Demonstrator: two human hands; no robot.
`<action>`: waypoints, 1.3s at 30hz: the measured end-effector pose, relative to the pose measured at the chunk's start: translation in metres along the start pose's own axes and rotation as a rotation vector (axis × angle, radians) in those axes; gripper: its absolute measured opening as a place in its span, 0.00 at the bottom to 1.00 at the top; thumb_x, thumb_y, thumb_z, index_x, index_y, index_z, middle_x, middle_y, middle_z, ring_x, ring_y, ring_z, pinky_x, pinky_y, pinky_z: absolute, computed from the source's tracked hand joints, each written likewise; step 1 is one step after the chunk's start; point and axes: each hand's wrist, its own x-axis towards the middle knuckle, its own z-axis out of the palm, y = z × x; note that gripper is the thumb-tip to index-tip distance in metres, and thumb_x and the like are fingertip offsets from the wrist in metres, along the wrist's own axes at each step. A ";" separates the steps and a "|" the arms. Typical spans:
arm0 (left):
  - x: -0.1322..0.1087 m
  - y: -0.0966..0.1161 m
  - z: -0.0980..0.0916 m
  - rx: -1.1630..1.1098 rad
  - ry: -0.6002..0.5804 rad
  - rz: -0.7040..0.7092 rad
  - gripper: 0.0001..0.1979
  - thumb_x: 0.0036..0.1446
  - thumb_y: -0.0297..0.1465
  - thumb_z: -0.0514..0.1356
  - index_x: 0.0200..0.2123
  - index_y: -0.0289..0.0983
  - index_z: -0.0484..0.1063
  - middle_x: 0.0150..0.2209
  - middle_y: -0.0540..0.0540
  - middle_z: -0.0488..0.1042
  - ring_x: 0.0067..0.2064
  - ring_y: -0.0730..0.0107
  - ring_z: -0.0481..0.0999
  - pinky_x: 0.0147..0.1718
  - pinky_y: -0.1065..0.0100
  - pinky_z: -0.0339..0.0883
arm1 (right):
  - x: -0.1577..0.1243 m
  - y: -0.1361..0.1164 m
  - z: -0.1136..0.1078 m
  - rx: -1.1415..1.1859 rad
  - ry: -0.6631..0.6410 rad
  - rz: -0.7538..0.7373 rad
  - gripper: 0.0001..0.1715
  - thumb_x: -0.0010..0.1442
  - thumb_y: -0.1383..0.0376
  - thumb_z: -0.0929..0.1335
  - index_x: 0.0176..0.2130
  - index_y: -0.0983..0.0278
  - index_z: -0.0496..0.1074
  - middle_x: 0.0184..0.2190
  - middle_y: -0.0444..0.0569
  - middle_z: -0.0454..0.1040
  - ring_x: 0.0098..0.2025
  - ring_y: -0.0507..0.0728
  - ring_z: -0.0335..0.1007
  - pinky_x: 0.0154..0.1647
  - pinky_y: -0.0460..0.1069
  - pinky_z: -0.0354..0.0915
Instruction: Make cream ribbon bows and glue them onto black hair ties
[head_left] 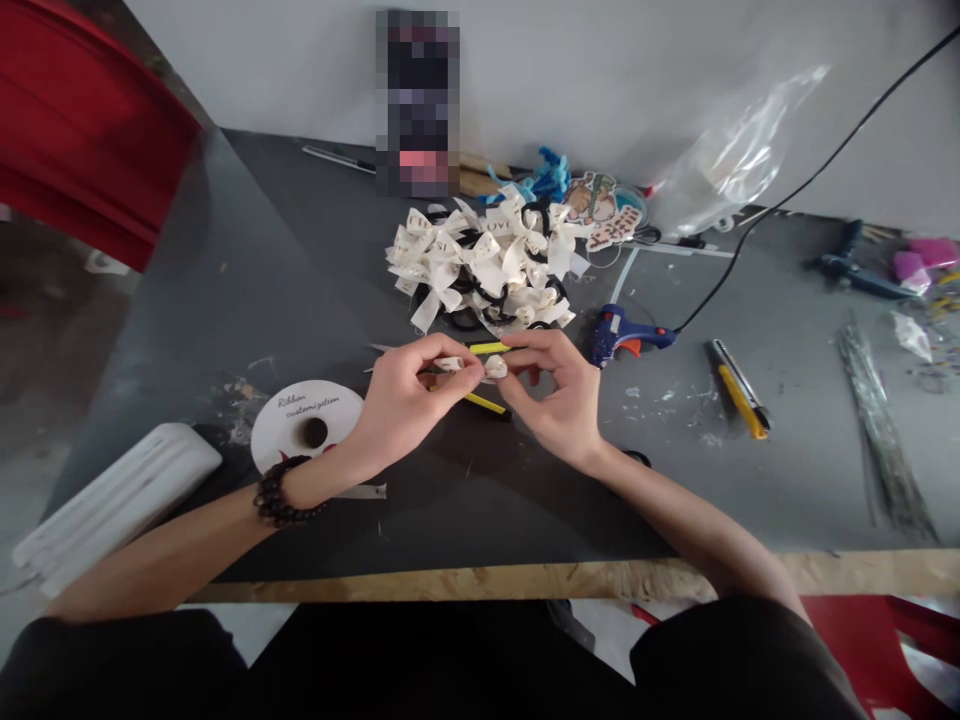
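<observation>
A small white ribbon bow is pinched between my two hands above the grey table. My left hand, with a dark bead bracelet at the wrist, grips the bow's left side between thumb and fingers. On its right side, the fingertips of my right hand hold the other loop. Behind and below the hands lie scissors with yellow-and-black handles, partly hidden. Beyond them is a heap of white printed bows with black hair ties.
A ribbon spool and a white device lie at left. A blue glue gun, yellow cutter and wire bundle are at right. A black cable crosses the upper right.
</observation>
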 end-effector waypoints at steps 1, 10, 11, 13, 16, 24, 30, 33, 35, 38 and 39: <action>0.001 0.000 -0.001 0.014 -0.002 0.014 0.10 0.65 0.41 0.68 0.40 0.41 0.83 0.42 0.43 0.85 0.40 0.60 0.81 0.37 0.64 0.72 | -0.001 0.000 0.000 -0.041 0.003 -0.039 0.19 0.62 0.67 0.73 0.53 0.56 0.76 0.38 0.43 0.86 0.36 0.56 0.82 0.37 0.53 0.74; 0.003 0.002 -0.002 0.117 0.006 0.054 0.09 0.63 0.39 0.69 0.39 0.40 0.83 0.42 0.44 0.86 0.42 0.58 0.85 0.45 0.62 0.77 | -0.005 0.010 0.005 -0.237 0.048 -0.285 0.18 0.65 0.70 0.71 0.52 0.53 0.77 0.42 0.43 0.88 0.42 0.59 0.87 0.47 0.56 0.80; 0.003 0.002 -0.002 0.122 0.004 0.058 0.09 0.63 0.39 0.69 0.38 0.40 0.83 0.42 0.43 0.86 0.42 0.58 0.85 0.45 0.62 0.77 | -0.005 0.011 0.005 -0.245 0.045 -0.278 0.18 0.65 0.70 0.71 0.52 0.53 0.77 0.42 0.43 0.88 0.42 0.60 0.87 0.48 0.56 0.80; 0.004 0.002 -0.004 0.118 -0.013 0.058 0.10 0.63 0.40 0.69 0.38 0.40 0.83 0.41 0.43 0.86 0.42 0.58 0.85 0.45 0.62 0.78 | -0.005 0.013 0.005 -0.252 0.037 -0.275 0.19 0.65 0.70 0.71 0.53 0.53 0.77 0.43 0.43 0.88 0.43 0.60 0.87 0.49 0.57 0.79; 0.006 0.000 -0.006 0.071 -0.038 0.037 0.12 0.61 0.43 0.72 0.38 0.39 0.84 0.40 0.43 0.86 0.42 0.58 0.85 0.44 0.62 0.78 | -0.005 0.015 0.005 -0.275 0.042 -0.293 0.19 0.67 0.70 0.71 0.54 0.52 0.77 0.43 0.43 0.88 0.45 0.61 0.87 0.49 0.58 0.79; 0.008 -0.002 -0.008 0.051 -0.079 -0.025 0.16 0.60 0.47 0.72 0.37 0.40 0.85 0.37 0.43 0.86 0.38 0.59 0.83 0.39 0.64 0.74 | -0.006 0.020 0.006 -0.303 0.060 -0.363 0.23 0.67 0.72 0.70 0.57 0.52 0.76 0.41 0.41 0.88 0.44 0.60 0.87 0.47 0.57 0.77; 0.015 -0.002 -0.014 0.152 -0.173 0.042 0.13 0.66 0.43 0.66 0.41 0.40 0.84 0.48 0.41 0.84 0.44 0.59 0.82 0.42 0.64 0.72 | -0.004 0.015 0.006 -0.315 -0.004 -0.305 0.18 0.67 0.69 0.69 0.54 0.54 0.77 0.44 0.45 0.88 0.40 0.60 0.86 0.48 0.57 0.77; 0.018 -0.002 -0.020 0.216 -0.204 0.023 0.12 0.66 0.41 0.66 0.39 0.40 0.84 0.48 0.41 0.82 0.42 0.60 0.80 0.39 0.64 0.70 | -0.001 0.009 0.003 -0.229 -0.051 -0.217 0.22 0.69 0.68 0.70 0.60 0.54 0.73 0.42 0.43 0.87 0.38 0.58 0.85 0.49 0.56 0.77; 0.019 -0.003 -0.021 0.177 -0.197 -0.011 0.14 0.66 0.44 0.66 0.39 0.39 0.83 0.48 0.41 0.82 0.41 0.60 0.80 0.38 0.64 0.69 | 0.001 0.004 0.000 -0.135 -0.105 -0.160 0.25 0.70 0.65 0.71 0.63 0.54 0.70 0.44 0.44 0.87 0.45 0.59 0.86 0.54 0.56 0.77; 0.019 -0.005 -0.020 0.097 -0.167 -0.040 0.17 0.67 0.47 0.65 0.41 0.39 0.82 0.47 0.41 0.83 0.44 0.59 0.80 0.42 0.62 0.70 | 0.001 -0.001 -0.002 -0.002 -0.201 -0.094 0.30 0.67 0.56 0.75 0.64 0.56 0.69 0.53 0.49 0.85 0.55 0.61 0.84 0.57 0.56 0.77; 0.018 -0.007 -0.018 0.085 -0.166 -0.051 0.17 0.67 0.47 0.65 0.42 0.38 0.82 0.46 0.41 0.83 0.45 0.59 0.80 0.43 0.62 0.70 | 0.000 -0.002 -0.001 0.020 -0.209 -0.072 0.31 0.65 0.54 0.77 0.63 0.57 0.71 0.53 0.50 0.85 0.55 0.62 0.84 0.56 0.56 0.77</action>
